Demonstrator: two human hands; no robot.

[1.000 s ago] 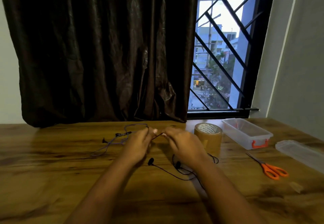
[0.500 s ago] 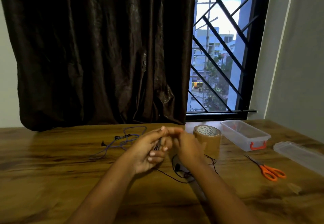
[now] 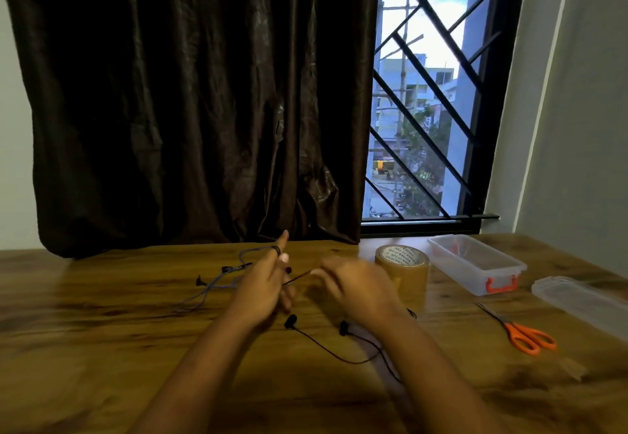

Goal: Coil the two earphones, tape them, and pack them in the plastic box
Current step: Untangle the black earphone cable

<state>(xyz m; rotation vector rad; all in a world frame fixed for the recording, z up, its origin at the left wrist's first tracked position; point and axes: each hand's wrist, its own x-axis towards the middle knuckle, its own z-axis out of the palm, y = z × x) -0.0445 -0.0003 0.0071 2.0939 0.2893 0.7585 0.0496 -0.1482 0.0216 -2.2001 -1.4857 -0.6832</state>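
A black earphone (image 3: pixel 344 328) has its cord held taut between the left hand (image 3: pixel 268 285) and right hand (image 3: pixel 360 289), buds lying below. A blue earphone (image 3: pixel 217 283) lies loose, uncoiled, farther left. A brown tape roll (image 3: pixel 403 266) lies flat beside an open clear box (image 3: pixel 472 279).

We show a wooden table (image 3: pixel 102 348) bearing, from left to right, a blue earphone (image 3: pixel 217 280) lying loose, the buds and slack cable of a black earphone (image 3: pixel 290 321), a roll of brown tape (image 3: pixel 404 267) on its flat side, a clear plastic box (image 3: pixel 472 275), orange-handled scissors (image 3: pixel 523 331) and, at far right, the box lid (image 3: pixel 577 301).
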